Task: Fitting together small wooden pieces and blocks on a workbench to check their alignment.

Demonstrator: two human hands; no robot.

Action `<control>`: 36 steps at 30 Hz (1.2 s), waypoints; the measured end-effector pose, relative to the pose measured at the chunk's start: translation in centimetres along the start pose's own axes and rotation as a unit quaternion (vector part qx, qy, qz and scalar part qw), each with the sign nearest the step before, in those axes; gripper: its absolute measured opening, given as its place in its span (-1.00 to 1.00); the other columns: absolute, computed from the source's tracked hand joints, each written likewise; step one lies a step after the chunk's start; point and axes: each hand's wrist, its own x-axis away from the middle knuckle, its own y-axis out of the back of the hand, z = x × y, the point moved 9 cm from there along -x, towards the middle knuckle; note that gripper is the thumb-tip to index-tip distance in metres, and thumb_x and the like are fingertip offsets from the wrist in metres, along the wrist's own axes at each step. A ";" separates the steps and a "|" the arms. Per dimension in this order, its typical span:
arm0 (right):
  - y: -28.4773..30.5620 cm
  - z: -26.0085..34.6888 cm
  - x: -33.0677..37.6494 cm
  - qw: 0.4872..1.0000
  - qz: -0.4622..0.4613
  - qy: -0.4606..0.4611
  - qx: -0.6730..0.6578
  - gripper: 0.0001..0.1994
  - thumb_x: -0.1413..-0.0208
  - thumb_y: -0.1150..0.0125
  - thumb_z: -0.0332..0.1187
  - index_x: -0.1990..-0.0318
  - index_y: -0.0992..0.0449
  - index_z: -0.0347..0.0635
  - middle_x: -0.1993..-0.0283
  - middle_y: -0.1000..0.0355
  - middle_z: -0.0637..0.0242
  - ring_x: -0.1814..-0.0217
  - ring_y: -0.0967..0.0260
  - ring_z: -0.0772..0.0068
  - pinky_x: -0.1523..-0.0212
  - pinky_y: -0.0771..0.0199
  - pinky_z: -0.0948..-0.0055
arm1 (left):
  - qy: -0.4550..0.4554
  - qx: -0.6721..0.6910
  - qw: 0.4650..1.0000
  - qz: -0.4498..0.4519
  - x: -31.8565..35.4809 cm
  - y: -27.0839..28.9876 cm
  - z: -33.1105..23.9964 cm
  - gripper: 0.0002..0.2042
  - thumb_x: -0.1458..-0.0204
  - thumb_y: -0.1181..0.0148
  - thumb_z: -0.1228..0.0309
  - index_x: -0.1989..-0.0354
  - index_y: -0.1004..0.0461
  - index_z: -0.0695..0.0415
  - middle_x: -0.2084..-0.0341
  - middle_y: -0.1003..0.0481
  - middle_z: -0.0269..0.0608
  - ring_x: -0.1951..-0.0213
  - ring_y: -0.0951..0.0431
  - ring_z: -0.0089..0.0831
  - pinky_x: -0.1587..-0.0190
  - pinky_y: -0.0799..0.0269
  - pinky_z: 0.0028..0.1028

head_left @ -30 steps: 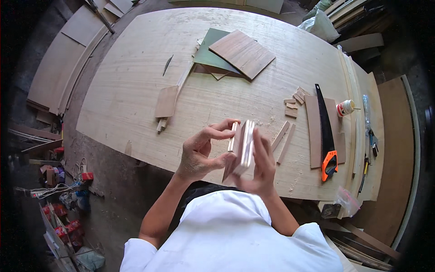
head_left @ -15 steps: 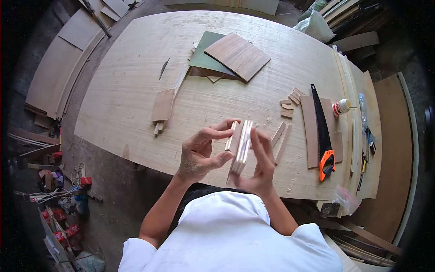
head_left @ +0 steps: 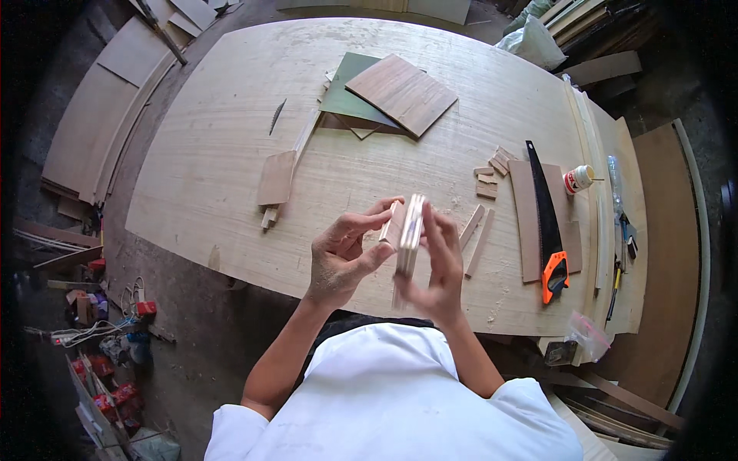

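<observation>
Above the plywood tabletop (head_left: 231, 154), left hand (head_left: 342, 257) and right hand (head_left: 438, 265) are gripping a pale flat wooden strip bundle (head_left: 409, 234), both grips closed on it.

The right hand (head_left: 438, 265) (blurred) hides the wood pieces' (head_left: 407, 233) lower end.

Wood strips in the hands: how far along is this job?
Done, apparently: cutting. The handsaw lies set down on a board, with small offcuts beside it. In hand: the left hand and right hand press a stack of wood strips together above the table. Left: two loose strips lie unused by the glue bottle.
</observation>
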 end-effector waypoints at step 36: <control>-2.3 -3.5 0.4 0.988 0.025 -0.129 -0.076 -0.37 -0.10 -0.22 -0.30 -0.38 -0.28 0.04 -0.13 -0.28 0.24 -0.04 -0.40 0.44 0.21 -0.63 0.55 | 0.123 0.023 0.975 -0.182 0.9 3.3 4.4 -0.67 -0.16 -0.28 0.36 -0.05 -0.47 0.23 0.02 -0.55 -0.07 -0.06 -0.51 -0.48 -0.19 -0.35 -0.45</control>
